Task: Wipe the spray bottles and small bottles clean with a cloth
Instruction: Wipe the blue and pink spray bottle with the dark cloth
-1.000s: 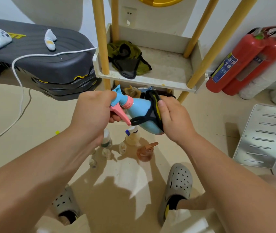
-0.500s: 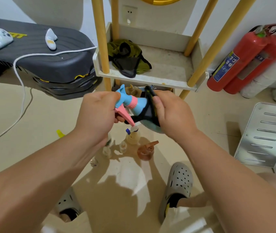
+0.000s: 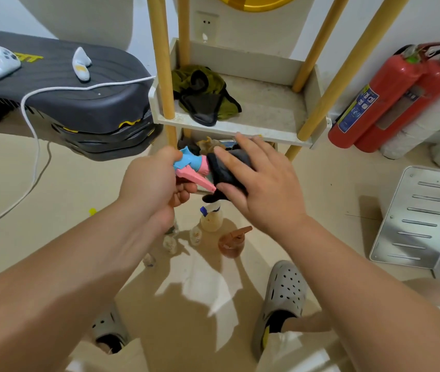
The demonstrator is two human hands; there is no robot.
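Note:
My left hand (image 3: 149, 189) grips the blue and pink spray bottle (image 3: 192, 165) by its trigger head, holding it on its side above the floor. A dark cloth (image 3: 229, 170) covers the bottle's body, which is hidden. My right hand (image 3: 270, 191) holds the cloth around the body between thumb and spread fingers. Below on the floor stand a clear spray bottle (image 3: 211, 218) with a blue and white head, a brown spray bottle (image 3: 232, 242) and several small bottles (image 3: 170, 244).
A white shelf (image 3: 267, 130) on yellow posts stands right behind my hands, with a green and black rag (image 3: 202, 95) on it. Two red fire extinguishers (image 3: 374, 103) lean at the right. A metal plate (image 3: 428, 218) lies at right, a dark machine (image 3: 79, 103) at left.
My right hand has slid the cloth along the bottle toward the spray head, so the blue body is now covered. Its fingers have spread. The left hand kept its grip.

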